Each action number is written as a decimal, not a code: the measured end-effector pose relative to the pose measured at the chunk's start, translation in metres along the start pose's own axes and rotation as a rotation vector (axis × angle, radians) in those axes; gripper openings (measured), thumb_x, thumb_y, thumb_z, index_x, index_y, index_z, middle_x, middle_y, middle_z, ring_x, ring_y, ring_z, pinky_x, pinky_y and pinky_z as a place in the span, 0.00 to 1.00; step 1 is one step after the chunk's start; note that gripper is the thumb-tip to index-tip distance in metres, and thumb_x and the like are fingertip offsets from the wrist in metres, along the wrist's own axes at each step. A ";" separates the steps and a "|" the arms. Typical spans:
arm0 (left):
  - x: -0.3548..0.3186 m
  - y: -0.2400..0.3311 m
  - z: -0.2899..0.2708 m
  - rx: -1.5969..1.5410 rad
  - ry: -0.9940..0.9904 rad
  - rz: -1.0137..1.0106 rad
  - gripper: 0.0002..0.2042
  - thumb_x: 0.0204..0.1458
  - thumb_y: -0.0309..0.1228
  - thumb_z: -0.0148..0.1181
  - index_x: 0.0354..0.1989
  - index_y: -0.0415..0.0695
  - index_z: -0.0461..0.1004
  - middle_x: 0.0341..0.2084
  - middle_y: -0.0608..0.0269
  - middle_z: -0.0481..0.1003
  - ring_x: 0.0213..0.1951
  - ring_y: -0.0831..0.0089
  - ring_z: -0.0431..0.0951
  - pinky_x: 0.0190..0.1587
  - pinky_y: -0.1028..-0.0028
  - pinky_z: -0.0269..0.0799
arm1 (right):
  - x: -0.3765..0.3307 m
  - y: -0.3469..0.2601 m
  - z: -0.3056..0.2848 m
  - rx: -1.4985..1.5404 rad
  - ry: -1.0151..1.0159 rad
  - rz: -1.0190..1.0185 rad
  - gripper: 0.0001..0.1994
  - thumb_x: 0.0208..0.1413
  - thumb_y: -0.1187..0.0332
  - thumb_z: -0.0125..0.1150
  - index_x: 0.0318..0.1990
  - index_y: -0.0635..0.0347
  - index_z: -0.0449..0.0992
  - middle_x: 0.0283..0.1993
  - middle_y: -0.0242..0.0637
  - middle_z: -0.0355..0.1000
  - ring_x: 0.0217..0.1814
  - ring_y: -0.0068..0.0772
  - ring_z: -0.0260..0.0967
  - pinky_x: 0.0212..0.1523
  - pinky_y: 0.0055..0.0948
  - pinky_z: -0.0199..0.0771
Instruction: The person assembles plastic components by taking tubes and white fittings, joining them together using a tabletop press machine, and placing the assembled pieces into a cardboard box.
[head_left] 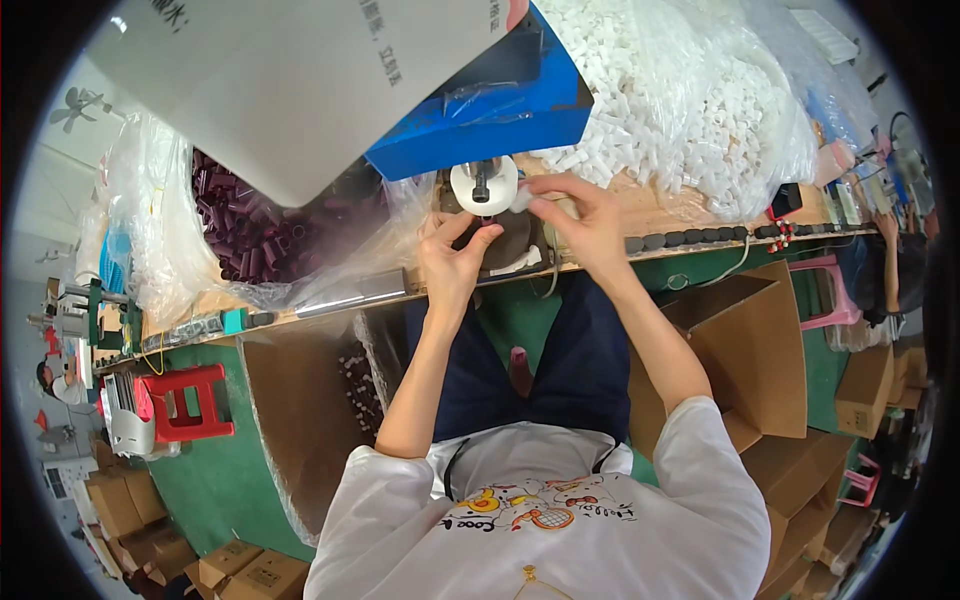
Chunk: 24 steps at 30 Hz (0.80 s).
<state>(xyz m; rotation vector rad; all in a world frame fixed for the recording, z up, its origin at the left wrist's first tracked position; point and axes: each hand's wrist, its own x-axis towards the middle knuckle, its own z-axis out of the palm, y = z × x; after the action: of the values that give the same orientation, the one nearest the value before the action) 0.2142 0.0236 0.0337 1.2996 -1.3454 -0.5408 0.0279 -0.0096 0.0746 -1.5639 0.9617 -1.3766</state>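
Left hand (pixel 450 255) pinches a maroon tube (pixel 487 222), likely light, stiff, best side-held; right hand (pixel 590 225), alongside, pinches a white piece (pixel 521 199).

Over there, both bare forearms (pixel 428 375) reach forward, left grip (pixel 481 225) and right grip (pixel 529 196) near each other, thumbs (pixel 485 239) and forefingers (pixel 550 184) pinching.
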 end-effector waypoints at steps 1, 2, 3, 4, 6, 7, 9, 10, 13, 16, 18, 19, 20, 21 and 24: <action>0.001 0.006 0.000 0.140 0.016 0.119 0.13 0.41 0.31 0.77 0.34 0.40 0.83 0.23 0.61 0.76 0.33 0.64 0.71 0.43 0.64 0.65 | 0.003 0.002 0.014 0.057 0.042 -0.043 0.07 0.53 0.76 0.68 0.40 0.65 0.84 0.44 0.37 0.82 0.46 0.27 0.78 0.50 0.27 0.75; 0.000 0.010 0.000 0.279 0.033 0.238 0.12 0.41 0.31 0.77 0.33 0.41 0.83 0.22 0.62 0.76 0.32 0.64 0.71 0.44 0.64 0.64 | 0.003 0.003 0.018 0.057 0.044 -0.042 0.07 0.53 0.76 0.68 0.40 0.65 0.84 0.44 0.37 0.82 0.46 0.27 0.78 0.50 0.27 0.75; -0.002 0.010 0.003 0.279 0.030 0.239 0.12 0.41 0.31 0.77 0.33 0.41 0.83 0.22 0.62 0.76 0.32 0.64 0.71 0.44 0.64 0.64 | 0.004 0.002 0.021 0.005 -0.020 -0.072 0.09 0.52 0.77 0.68 0.42 0.65 0.83 0.44 0.38 0.82 0.45 0.29 0.78 0.50 0.28 0.76; -0.003 0.010 0.006 0.331 0.074 0.277 0.12 0.41 0.30 0.76 0.34 0.41 0.83 0.21 0.63 0.76 0.32 0.64 0.72 0.45 0.64 0.63 | 0.006 0.003 0.023 -0.044 -0.092 -0.106 0.11 0.51 0.78 0.69 0.43 0.65 0.83 0.44 0.38 0.82 0.45 0.31 0.78 0.49 0.29 0.76; -0.005 0.010 0.009 0.435 0.162 0.355 0.12 0.41 0.29 0.75 0.34 0.40 0.82 0.21 0.64 0.77 0.31 0.65 0.72 0.46 0.63 0.62 | 0.009 0.004 0.025 -0.150 -0.125 -0.250 0.12 0.50 0.77 0.70 0.43 0.64 0.83 0.43 0.40 0.81 0.44 0.37 0.78 0.47 0.33 0.77; -0.007 0.011 0.008 0.399 0.140 0.302 0.11 0.42 0.28 0.74 0.35 0.39 0.83 0.24 0.62 0.79 0.32 0.65 0.73 0.47 0.63 0.62 | 0.010 0.003 0.025 -0.277 -0.138 -0.441 0.11 0.49 0.77 0.70 0.42 0.64 0.83 0.42 0.40 0.81 0.45 0.41 0.78 0.46 0.35 0.78; -0.006 0.012 0.006 0.359 0.113 0.238 0.11 0.42 0.27 0.74 0.35 0.39 0.83 0.25 0.60 0.79 0.32 0.64 0.74 0.47 0.63 0.62 | 0.008 -0.002 0.025 -0.467 -0.165 -0.636 0.08 0.48 0.75 0.71 0.38 0.64 0.83 0.42 0.41 0.81 0.49 0.47 0.77 0.47 0.39 0.78; -0.003 0.012 0.005 0.320 0.087 0.182 0.11 0.43 0.27 0.73 0.36 0.39 0.84 0.26 0.59 0.80 0.33 0.63 0.74 0.47 0.63 0.62 | 0.006 0.001 0.025 -0.471 -0.163 -0.634 0.08 0.48 0.75 0.71 0.38 0.64 0.83 0.42 0.41 0.81 0.49 0.47 0.77 0.47 0.39 0.78; 0.006 0.001 0.001 0.139 -0.027 0.061 0.13 0.42 0.31 0.75 0.37 0.42 0.86 0.24 0.59 0.78 0.32 0.63 0.73 0.47 0.63 0.62 | 0.002 0.011 0.022 -0.441 -0.131 -0.572 0.09 0.49 0.76 0.70 0.39 0.64 0.83 0.48 0.43 0.80 0.53 0.47 0.76 0.52 0.38 0.78; 0.022 -0.022 -0.014 -0.153 -0.197 -0.089 0.15 0.40 0.36 0.78 0.37 0.45 0.87 0.23 0.60 0.77 0.31 0.65 0.72 0.46 0.63 0.62 | 0.005 0.012 0.017 -0.255 -0.101 -0.440 0.10 0.51 0.77 0.68 0.43 0.64 0.84 0.52 0.43 0.79 0.56 0.45 0.76 0.56 0.36 0.76; 0.020 -0.003 -0.011 0.174 -0.106 0.169 0.14 0.39 0.36 0.78 0.34 0.44 0.87 0.21 0.61 0.76 0.30 0.64 0.71 0.45 0.64 0.62 | -0.004 0.018 0.004 -0.242 0.092 -0.265 0.12 0.53 0.78 0.67 0.46 0.63 0.84 0.53 0.42 0.80 0.56 0.42 0.77 0.56 0.33 0.75; 0.013 0.010 -0.006 0.343 -0.010 0.301 0.14 0.38 0.36 0.79 0.32 0.42 0.86 0.21 0.62 0.76 0.30 0.64 0.71 0.45 0.64 0.62 | -0.005 0.017 0.000 -0.273 0.125 -0.257 0.13 0.54 0.78 0.65 0.47 0.63 0.84 0.53 0.41 0.80 0.56 0.37 0.77 0.56 0.33 0.75; 0.007 0.012 -0.001 0.341 -0.009 0.301 0.14 0.38 0.36 0.79 0.32 0.42 0.86 0.21 0.62 0.76 0.30 0.64 0.71 0.45 0.64 0.62 | -0.006 0.018 -0.003 -0.274 0.125 -0.257 0.13 0.54 0.78 0.65 0.47 0.63 0.84 0.53 0.41 0.80 0.56 0.37 0.77 0.56 0.33 0.75; 0.002 0.012 0.003 0.370 0.049 0.277 0.14 0.38 0.36 0.79 0.31 0.41 0.85 0.20 0.62 0.77 0.31 0.63 0.71 0.45 0.64 0.63 | -0.008 0.019 -0.004 -0.256 0.135 -0.232 0.14 0.54 0.78 0.65 0.48 0.62 0.84 0.52 0.41 0.80 0.55 0.35 0.77 0.56 0.32 0.75; -0.006 0.015 -0.004 0.378 0.067 0.180 0.19 0.37 0.35 0.79 0.37 0.39 0.84 0.25 0.60 0.80 0.36 0.61 0.74 0.46 0.63 0.66 | -0.014 0.016 -0.007 -0.209 0.161 -0.139 0.15 0.54 0.78 0.65 0.50 0.62 0.83 0.52 0.41 0.80 0.52 0.32 0.77 0.54 0.30 0.74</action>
<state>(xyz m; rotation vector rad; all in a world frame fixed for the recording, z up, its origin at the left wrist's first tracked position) 0.2108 0.0347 0.0458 1.4640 -1.5391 -0.1184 0.0192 -0.0030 0.0547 -1.7216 1.1420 -1.5588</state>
